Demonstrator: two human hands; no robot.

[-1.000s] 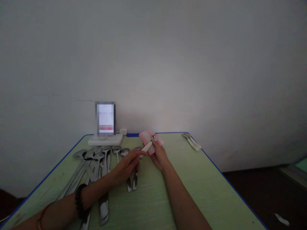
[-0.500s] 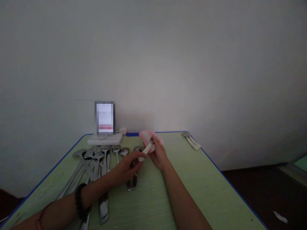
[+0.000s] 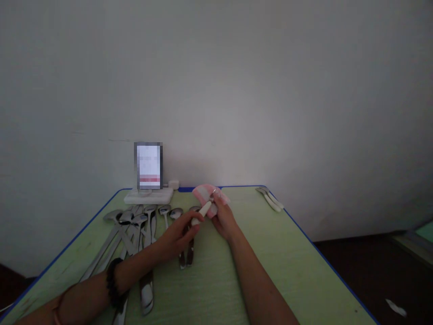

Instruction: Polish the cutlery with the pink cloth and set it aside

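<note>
My left hand [image 3: 182, 232] is closed round the white handle of a fork [image 3: 204, 211], held tilted above the table. The fork's metal head points up and to the right, against a pink and white cloth [image 3: 202, 193]. My right hand [image 3: 222, 215] grips the cloth, with its thumb over the fork's head; the tines are partly hidden. Below and beside my left hand lie several metal spoons [image 3: 176, 213], some partly covered by my arm.
A pile of long-handled metal spoons and ladles [image 3: 138, 221] covers the table's left side. Behind it, a lit screen [image 3: 149, 166] stands on a white base [image 3: 149, 197] near the wall. Two white-handled utensils [image 3: 270, 201] lie at the far right edge of the green table [image 3: 270, 262].
My left hand has shifted the fork's handle slightly down and left. The fork's head, visible at first, went under my right thumb and cloth and now partly shows again.
</note>
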